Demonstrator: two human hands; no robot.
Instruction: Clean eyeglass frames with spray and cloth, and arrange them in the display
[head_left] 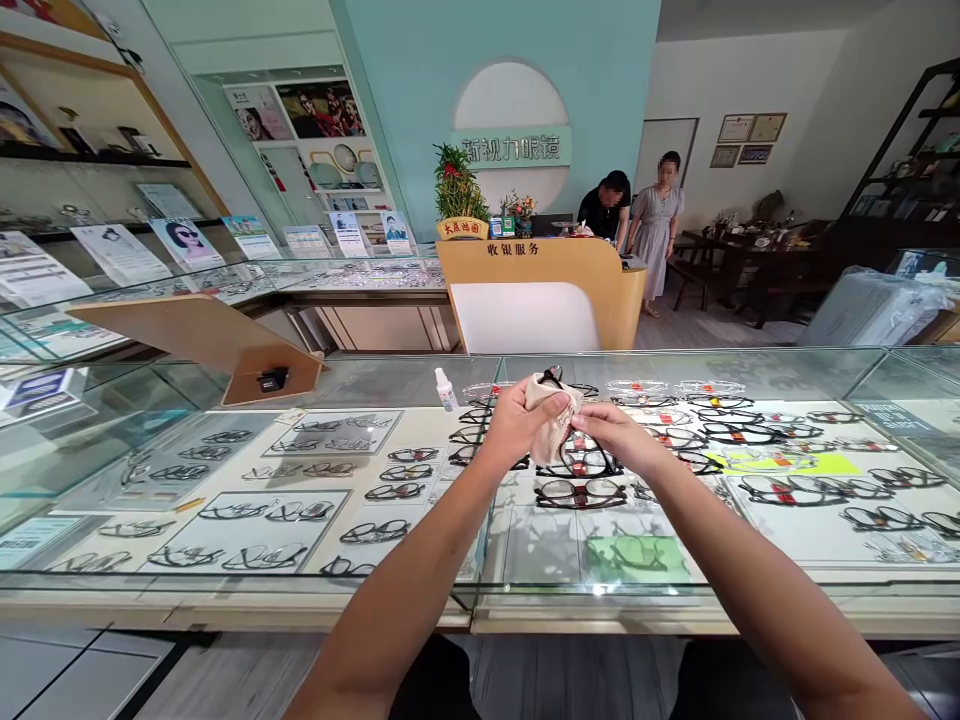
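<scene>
Eyeglasses (pixel 551 376), partly wrapped in cloth (pixel 552 448), above display case (pixel 570 612). Frame juts beyond left hand (pixel 516 418), nearer, fingers gripping cloth. Right hand (pixel 613 432): fingers closed at cloth's right edge, contents unclear. Long axis hidden.

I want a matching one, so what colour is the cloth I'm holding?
The cloth is cream or off-white, shown best in the head view.
</scene>
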